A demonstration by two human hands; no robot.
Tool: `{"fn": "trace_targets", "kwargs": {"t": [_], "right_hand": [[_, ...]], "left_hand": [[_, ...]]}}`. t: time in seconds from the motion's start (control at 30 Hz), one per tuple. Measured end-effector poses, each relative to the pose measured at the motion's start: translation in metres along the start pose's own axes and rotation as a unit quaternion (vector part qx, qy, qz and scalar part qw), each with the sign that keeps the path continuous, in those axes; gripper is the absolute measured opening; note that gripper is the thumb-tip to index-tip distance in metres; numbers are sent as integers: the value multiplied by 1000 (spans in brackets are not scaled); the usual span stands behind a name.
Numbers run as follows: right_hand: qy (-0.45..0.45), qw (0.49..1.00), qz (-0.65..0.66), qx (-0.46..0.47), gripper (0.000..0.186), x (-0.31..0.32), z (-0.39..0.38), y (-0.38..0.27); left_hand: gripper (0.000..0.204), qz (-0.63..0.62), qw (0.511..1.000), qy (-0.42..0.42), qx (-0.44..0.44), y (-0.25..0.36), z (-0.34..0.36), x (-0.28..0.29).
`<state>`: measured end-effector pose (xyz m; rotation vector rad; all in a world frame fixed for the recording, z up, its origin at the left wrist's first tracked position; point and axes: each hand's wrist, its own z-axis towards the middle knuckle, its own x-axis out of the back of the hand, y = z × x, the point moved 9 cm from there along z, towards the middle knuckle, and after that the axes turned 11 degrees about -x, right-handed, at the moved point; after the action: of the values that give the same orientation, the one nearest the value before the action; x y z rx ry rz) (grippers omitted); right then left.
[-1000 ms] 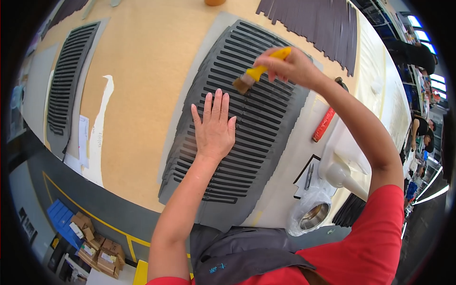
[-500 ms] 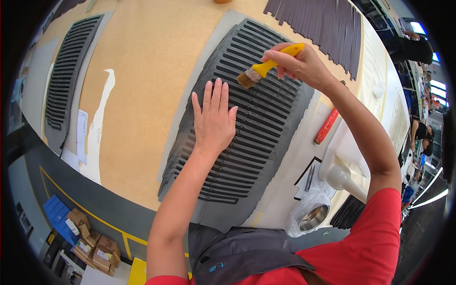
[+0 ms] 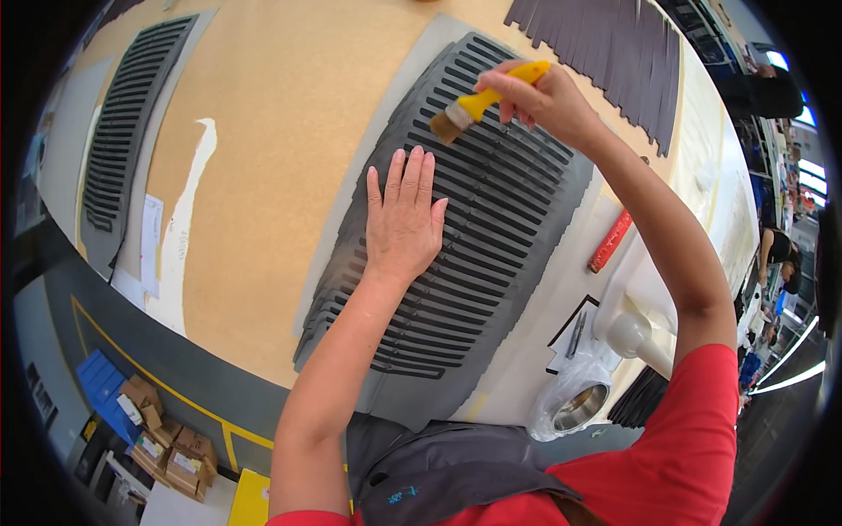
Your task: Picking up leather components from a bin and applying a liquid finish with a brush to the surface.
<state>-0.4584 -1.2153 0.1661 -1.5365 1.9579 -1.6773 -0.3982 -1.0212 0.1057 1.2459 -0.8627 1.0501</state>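
Observation:
A stack of dark grey sheets (image 3: 491, 230) with rows of black slot-like stripes lies on the table before me. My left hand (image 3: 405, 215) rests flat on the stack's left part, fingers stretched out and pointing away from me. In my right hand (image 3: 544, 98) is a paintbrush (image 3: 480, 104) with a yellow handle, gripped between thumb and fingers. Its brown bristles point down and left, just beyond my left fingertips, over the striped sheets. Whether the bristles touch the surface I cannot tell.
A similar striped stack (image 3: 132, 123) lies far left. Dark strips (image 3: 605, 53) fan out at the back right. Right of my stack are a red bar-shaped tool (image 3: 611, 241), a plastic-wrapped metal bowl (image 3: 574, 405) and a white rounded object (image 3: 630, 335). Cardboard boxes (image 3: 189, 465) stand below the table's left edge.
My right hand and the brush have shifted slightly left and farther away. The left hand stays flat on the stack. The view itself has moved a little.

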Motion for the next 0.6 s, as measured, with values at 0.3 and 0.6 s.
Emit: {"fn": "trace_targets", "kwargs": {"t": [0.3,0.6], "right_hand": [[-3,999,34,22,32,-1,5,-19],[145,987,42,55,35,48,32,-4]], "left_hand": [[61,2,1000,-1,3,-2,-2,1],[61,-22,999,27,-2,0,1,1]]}}
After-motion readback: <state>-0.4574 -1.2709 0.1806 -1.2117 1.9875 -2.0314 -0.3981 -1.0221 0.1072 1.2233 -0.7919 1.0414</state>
